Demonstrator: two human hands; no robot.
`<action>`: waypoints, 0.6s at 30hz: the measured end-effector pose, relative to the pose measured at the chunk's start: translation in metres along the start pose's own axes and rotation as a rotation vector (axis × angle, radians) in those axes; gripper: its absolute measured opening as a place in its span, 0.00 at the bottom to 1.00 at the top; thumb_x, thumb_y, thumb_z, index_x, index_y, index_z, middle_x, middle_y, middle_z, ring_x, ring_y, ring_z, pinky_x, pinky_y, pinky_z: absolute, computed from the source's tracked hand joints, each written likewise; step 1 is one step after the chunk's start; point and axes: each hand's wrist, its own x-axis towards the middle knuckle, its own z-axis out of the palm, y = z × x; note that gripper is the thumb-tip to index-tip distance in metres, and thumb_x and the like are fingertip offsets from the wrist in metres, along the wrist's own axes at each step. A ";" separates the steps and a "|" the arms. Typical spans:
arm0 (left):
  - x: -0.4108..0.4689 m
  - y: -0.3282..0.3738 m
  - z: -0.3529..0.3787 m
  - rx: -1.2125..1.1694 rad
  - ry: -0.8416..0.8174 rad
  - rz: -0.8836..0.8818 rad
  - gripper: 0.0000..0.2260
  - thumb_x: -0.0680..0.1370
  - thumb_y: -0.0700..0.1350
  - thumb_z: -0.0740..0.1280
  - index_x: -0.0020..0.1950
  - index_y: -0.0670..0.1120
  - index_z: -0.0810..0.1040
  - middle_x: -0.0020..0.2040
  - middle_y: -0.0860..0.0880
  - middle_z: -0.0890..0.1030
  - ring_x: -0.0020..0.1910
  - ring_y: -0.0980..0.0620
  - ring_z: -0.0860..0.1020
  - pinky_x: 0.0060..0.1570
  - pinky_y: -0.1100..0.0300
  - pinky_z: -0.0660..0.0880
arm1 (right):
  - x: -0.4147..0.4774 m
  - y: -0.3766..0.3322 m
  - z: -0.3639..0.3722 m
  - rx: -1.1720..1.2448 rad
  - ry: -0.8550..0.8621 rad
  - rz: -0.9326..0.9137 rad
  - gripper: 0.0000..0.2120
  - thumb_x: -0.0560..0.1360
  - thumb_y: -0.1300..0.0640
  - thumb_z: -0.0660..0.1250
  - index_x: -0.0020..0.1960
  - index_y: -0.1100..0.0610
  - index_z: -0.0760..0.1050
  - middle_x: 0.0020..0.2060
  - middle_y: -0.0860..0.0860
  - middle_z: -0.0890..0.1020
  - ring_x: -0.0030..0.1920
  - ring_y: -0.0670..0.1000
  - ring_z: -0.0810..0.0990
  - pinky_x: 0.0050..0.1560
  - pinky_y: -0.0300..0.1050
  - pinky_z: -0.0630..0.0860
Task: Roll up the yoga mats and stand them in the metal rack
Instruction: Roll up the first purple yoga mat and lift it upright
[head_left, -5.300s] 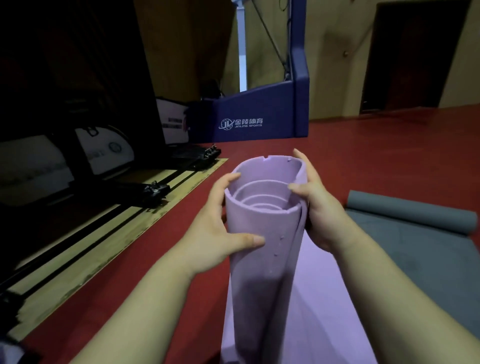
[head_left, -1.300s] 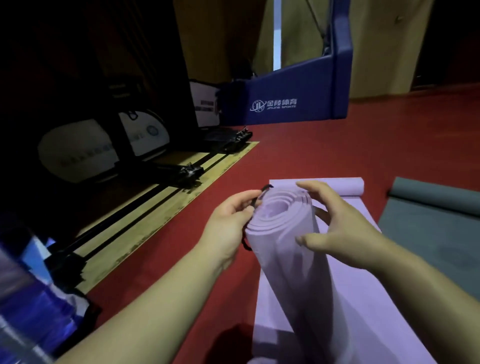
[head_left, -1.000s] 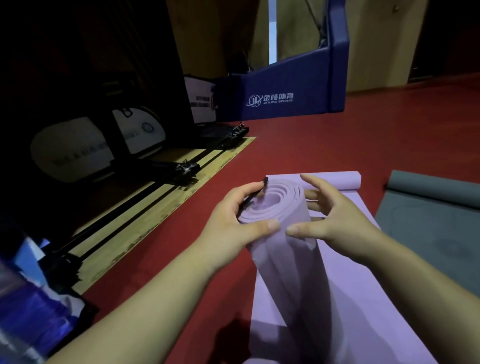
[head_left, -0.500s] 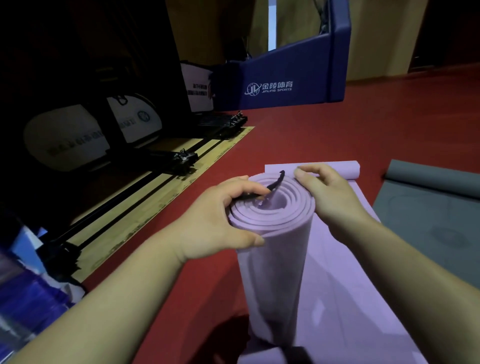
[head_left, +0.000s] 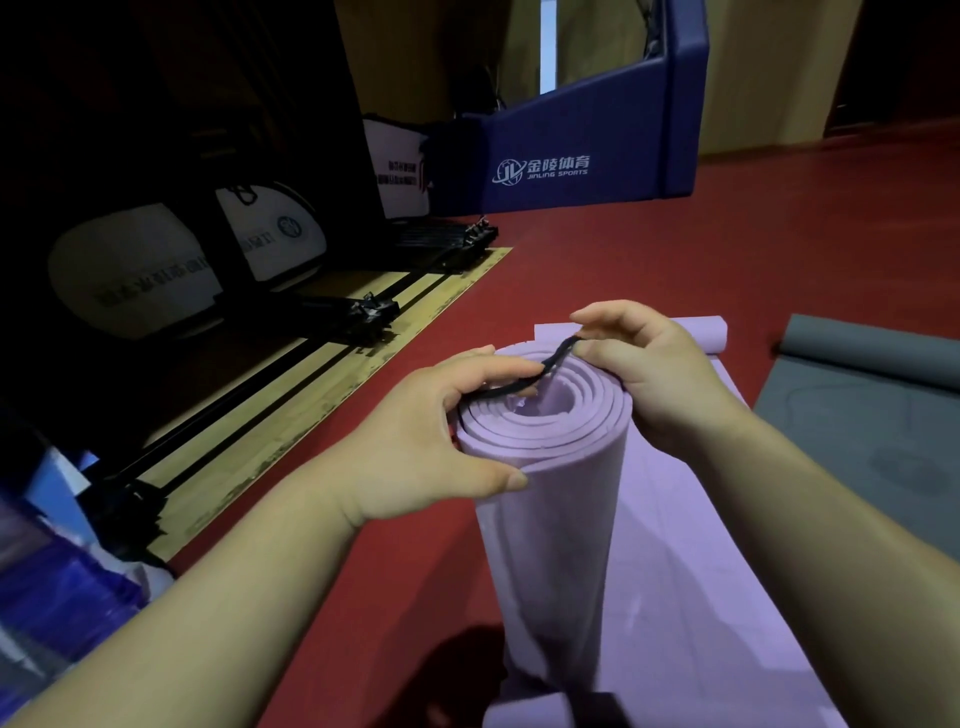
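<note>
**Purple roll upright on the red floor, black band across its top**

On my screen the room was a dim hall. A red floor (head_left: 675, 270) ran back to tan walls, with a blue padded base (head_left: 571, 156) bearing white lettering at the far side. A pale wooden strip (head_left: 311, 415) with black rails ran along the left. The rolled purple mat (head_left: 550, 519) stood upright in the middle, beside a flat purple mat (head_left: 701, 597). A grey mat (head_left: 872, 441), curled at its far end, lay apart to the right.

The left of the room was so dark that I made out only rounded white panels with blurred print. The roll's foot sat near the lower edge, and I could not tell what it rested on. The right edge cut off the grey mat.

The roll looked like soft foam, its top a tight spiral of thick layers. The left hand (head_left: 415, 447) was wrapped round the roll's top, thumb on the near face and fingers over the rim on a thin black band (head_left: 519, 387). The right hand (head_left: 654, 374) pinched the band at the far rim, so it lay across the spiral.
</note>
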 end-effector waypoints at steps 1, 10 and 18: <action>0.000 0.000 0.001 -0.018 0.009 0.003 0.36 0.62 0.43 0.82 0.67 0.62 0.78 0.68 0.54 0.79 0.74 0.57 0.70 0.75 0.48 0.67 | 0.000 0.000 0.000 -0.028 0.014 -0.023 0.15 0.76 0.70 0.71 0.48 0.50 0.84 0.45 0.55 0.83 0.45 0.52 0.81 0.54 0.51 0.78; 0.003 -0.007 0.012 -0.108 0.173 0.007 0.37 0.61 0.45 0.84 0.67 0.62 0.76 0.61 0.53 0.82 0.64 0.49 0.80 0.67 0.45 0.75 | 0.001 0.001 -0.004 -0.269 0.173 -0.161 0.14 0.75 0.64 0.71 0.40 0.46 0.82 0.30 0.48 0.71 0.34 0.48 0.69 0.39 0.45 0.68; 0.007 -0.009 0.009 0.138 0.272 0.023 0.36 0.63 0.49 0.83 0.67 0.68 0.74 0.52 0.57 0.79 0.54 0.51 0.78 0.61 0.52 0.75 | 0.000 0.004 -0.004 -0.317 0.152 -0.219 0.04 0.73 0.53 0.75 0.43 0.45 0.81 0.30 0.49 0.67 0.33 0.49 0.66 0.38 0.45 0.65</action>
